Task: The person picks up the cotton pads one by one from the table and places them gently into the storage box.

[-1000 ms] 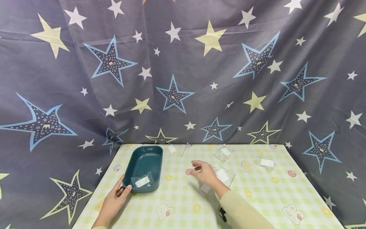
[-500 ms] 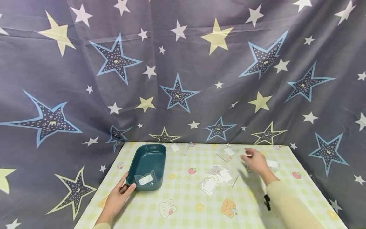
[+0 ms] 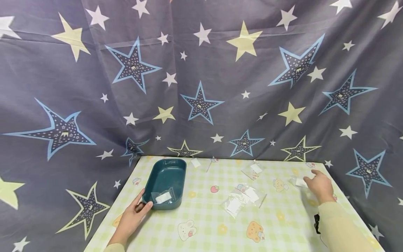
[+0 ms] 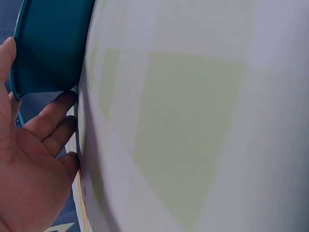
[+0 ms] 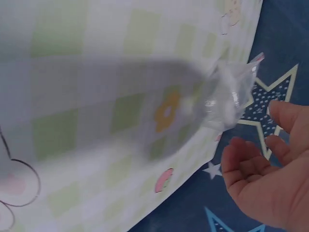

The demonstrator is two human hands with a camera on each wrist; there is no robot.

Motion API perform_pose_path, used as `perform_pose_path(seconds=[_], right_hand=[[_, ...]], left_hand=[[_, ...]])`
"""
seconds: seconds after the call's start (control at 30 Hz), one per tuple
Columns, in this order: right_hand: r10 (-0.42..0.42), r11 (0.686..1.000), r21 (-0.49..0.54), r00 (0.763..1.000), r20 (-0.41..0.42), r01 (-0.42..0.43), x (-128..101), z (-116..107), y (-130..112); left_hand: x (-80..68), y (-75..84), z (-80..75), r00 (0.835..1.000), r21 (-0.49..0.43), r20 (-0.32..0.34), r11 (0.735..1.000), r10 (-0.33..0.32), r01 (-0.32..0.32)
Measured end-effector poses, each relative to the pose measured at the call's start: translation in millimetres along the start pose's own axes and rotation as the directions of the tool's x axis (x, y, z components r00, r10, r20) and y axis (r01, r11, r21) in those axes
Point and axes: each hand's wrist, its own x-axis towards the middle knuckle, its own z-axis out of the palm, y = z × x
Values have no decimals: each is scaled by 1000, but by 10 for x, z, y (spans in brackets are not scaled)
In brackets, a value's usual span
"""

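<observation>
At the left of the head view, my left hand (image 3: 130, 218) holds the near-left corner of a dark teal rectangular dish (image 3: 168, 206). In the left wrist view its thumb lies at the rim and its fingers (image 4: 60, 106) reach low against the outer wall. Inside the dish lies a small clear plastic bag (image 3: 163, 197) with a white label or piece in it. Far to the right, my right hand (image 3: 322, 185) hovers beside another clear zip bag (image 5: 227, 96) with white contents, its fingers loosely bent and nothing between them.
Two overlapping clear bags (image 3: 234, 204) with white pieces lie mid-table. Another clear bag (image 3: 255, 169) is near the back edge, and a white piece (image 3: 195, 162) lies behind the dish. A star-patterned curtain (image 3: 207, 70) hangs behind the checked tablecloth (image 3: 233, 238).
My right hand has moved from the mid-table bags rightward to the bag at the far right. My left hand stays at the dish corner. The head view has shifted slightly.
</observation>
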Motion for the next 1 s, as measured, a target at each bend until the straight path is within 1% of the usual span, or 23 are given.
perform_pose_path(seconds=[0.13, 0.23, 0.33, 0.4, 0.5, 0.63, 0.7, 0.77, 0.87, 1.0], right_hand=[[14, 1000, -7, 996, 85, -13, -15, 18, 75], [29, 999, 16, 988, 153, -32, -38, 38, 84], [51, 997, 48, 980, 192, -62, -39, 91, 120], [56, 996, 61, 977, 204, -70, -34, 132, 145], [42, 997, 51, 979, 197, -53, -20, 195, 175], [-18, 1000, 14, 988, 152, 17, -49, 242, 202], [-58, 998, -7, 990, 125, 59, -72, 253, 202], [-81, 996, -16, 991, 110, 84, -100, 259, 199], [-84, 996, -33, 990, 113, 88, -133, 266, 198], [-60, 997, -45, 992, 112, 65, -151, 297, 229]], left_hand=[[1, 6, 13, 1000, -9, -4, 1000, 2, -2], [5, -1, 15, 1000, -12, -8, 1000, 2, -2], [12, -4, 16, 1000, -11, -10, 1000, 3, -3], [11, -3, 15, 1000, -13, -8, 1000, 0, 0], [1, -8, 12, 1000, -9, -9, 1000, -8, 8], [-5, -9, 14, 1000, -10, -10, 1000, -10, 10], [-2, -8, 15, 1000, -12, -11, 1000, -9, 9], [-1, -7, 17, 1000, -15, -12, 1000, -10, 9], [1, -11, 19, 1000, -22, -8, 1000, -14, 14], [7, -14, 25, 1000, -35, -3, 999, -13, 13]])
